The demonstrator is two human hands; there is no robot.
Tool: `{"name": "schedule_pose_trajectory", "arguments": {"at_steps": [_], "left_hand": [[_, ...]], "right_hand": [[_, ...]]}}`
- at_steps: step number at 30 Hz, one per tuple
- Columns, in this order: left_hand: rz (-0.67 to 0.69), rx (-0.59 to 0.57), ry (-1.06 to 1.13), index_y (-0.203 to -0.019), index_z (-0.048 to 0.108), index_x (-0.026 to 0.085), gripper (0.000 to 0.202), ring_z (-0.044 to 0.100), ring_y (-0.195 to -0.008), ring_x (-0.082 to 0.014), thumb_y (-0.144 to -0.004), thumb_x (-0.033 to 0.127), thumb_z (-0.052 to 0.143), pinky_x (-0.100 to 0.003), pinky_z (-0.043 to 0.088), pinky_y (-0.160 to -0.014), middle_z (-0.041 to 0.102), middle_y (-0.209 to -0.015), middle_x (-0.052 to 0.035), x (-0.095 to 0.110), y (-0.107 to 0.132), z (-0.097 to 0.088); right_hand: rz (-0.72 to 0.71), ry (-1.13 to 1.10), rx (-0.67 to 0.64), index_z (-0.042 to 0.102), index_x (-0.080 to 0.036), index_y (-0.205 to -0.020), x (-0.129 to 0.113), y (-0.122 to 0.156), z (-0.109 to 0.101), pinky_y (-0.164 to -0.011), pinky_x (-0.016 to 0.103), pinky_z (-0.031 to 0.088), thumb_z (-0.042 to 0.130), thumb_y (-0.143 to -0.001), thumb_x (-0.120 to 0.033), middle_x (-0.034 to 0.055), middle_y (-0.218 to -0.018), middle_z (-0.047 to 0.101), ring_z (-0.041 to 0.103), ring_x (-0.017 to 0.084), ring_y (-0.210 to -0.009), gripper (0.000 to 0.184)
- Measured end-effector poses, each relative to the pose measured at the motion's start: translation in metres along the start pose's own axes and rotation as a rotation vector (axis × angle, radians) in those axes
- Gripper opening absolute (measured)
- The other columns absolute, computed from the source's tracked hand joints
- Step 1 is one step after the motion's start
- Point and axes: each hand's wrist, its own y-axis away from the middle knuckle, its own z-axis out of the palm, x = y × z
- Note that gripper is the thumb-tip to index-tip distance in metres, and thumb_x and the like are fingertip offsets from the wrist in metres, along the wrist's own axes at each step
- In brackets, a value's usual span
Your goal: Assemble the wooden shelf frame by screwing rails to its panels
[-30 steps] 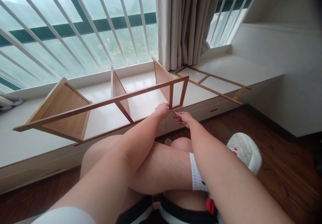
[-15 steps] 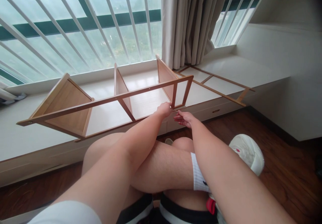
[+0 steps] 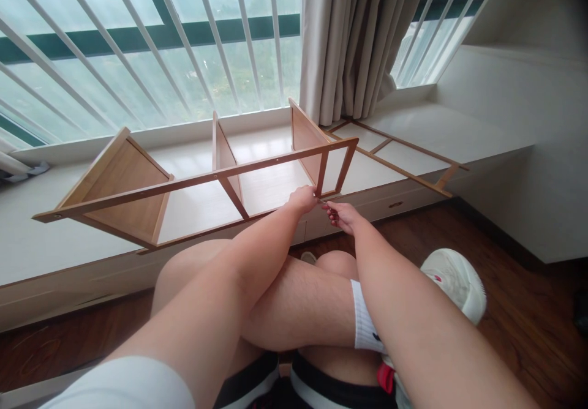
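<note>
A light wooden shelf frame (image 3: 197, 179) lies on its side on the white window bench (image 3: 55, 237), with several upright panels joined by long rails. My left hand (image 3: 303, 199) is closed round the lower rail near the frame's right end, beside a short upright post. My right hand (image 3: 342, 214) sits just to the right of it, fingers pinched on a thin metal tool (image 3: 325, 201) whose tip points at the joint. Both forearms reach forward over my crossed legs.
A second flat wooden frame (image 3: 395, 158) lies on the bench to the right. A beige curtain (image 3: 353, 35) hangs behind it. White window bars run across the back. A white sneaker (image 3: 457, 280) rests on the dark wood floor (image 3: 519, 311). The bench has a drawer front (image 3: 395, 204).
The view has drifted slightly, shifting the frame a little right and down. Both hands stay at the same joint; the right hand has edged a little lower.
</note>
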Motion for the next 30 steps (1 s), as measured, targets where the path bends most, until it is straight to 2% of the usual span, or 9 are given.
{"name": "schedule_pose_trajectory", "arguments": {"at_steps": [9, 14, 20, 24, 30], "left_hand": [[-0.007, 0.002, -0.009, -0.108, 0.066, 0.031, 0.031, 0.061, -0.098, -0.0232, -0.081, 0.042, 0.059, -0.032, 0.048, -0.082, 0.065, -0.109, -0.0039, 0.003, 0.0, -0.001], [-0.017, 0.018, -0.026, -0.11, 0.064, 0.029, 0.032, 0.059, -0.102, -0.0237, -0.081, 0.043, 0.058, -0.033, 0.046, -0.084, 0.064, -0.111, -0.005, 0.003, 0.001, 0.001], [-0.02, 0.02, -0.04, -0.108, 0.064, 0.031, 0.03, 0.058, -0.102, -0.0235, -0.081, 0.042, 0.058, -0.033, 0.046, -0.085, 0.063, -0.111, -0.0045, 0.004, 0.002, 0.001], [-0.021, 0.022, -0.047, -0.11, 0.064, 0.031, 0.032, 0.059, -0.102, -0.0238, -0.082, 0.043, 0.057, -0.033, 0.046, -0.085, 0.063, -0.11, -0.005, 0.006, 0.003, -0.001], [-0.03, 0.018, -0.05, -0.111, 0.064, 0.031, 0.032, 0.059, -0.102, -0.0231, -0.082, 0.042, 0.056, -0.032, 0.046, -0.085, 0.064, -0.11, -0.0042, 0.006, 0.002, -0.001]], "right_hand": [[-0.027, 0.078, 0.045, 0.067, -0.013, -0.09, -0.004, 0.003, 0.0, -0.046, 0.02, 0.04, 0.055, -0.093, -0.039, 0.0053, -0.066, 0.063, 0.053, 0.01, -0.053, 0.028], [-0.026, 0.183, 0.036, 0.067, -0.012, -0.081, 0.0, 0.001, 0.005, -0.041, 0.018, 0.035, 0.057, -0.092, -0.038, 0.0055, -0.067, 0.064, 0.05, 0.008, -0.049, 0.03], [-0.029, 0.29, 0.042, 0.063, -0.012, -0.072, 0.003, -0.004, 0.009, -0.036, 0.018, 0.024, 0.063, -0.088, -0.036, -0.001, -0.052, 0.055, 0.038, 0.005, -0.038, 0.029], [-0.042, 0.262, 0.033, 0.062, -0.012, -0.075, 0.003, -0.005, 0.007, -0.037, 0.017, 0.024, 0.055, -0.093, -0.038, -0.0051, -0.051, 0.048, 0.035, 0.004, -0.038, 0.032], [-0.033, 0.186, -0.016, 0.061, -0.013, -0.073, 0.002, -0.002, 0.005, -0.04, 0.018, 0.029, 0.056, -0.091, -0.043, -0.0031, -0.051, 0.047, 0.037, 0.006, -0.042, 0.035]]}}
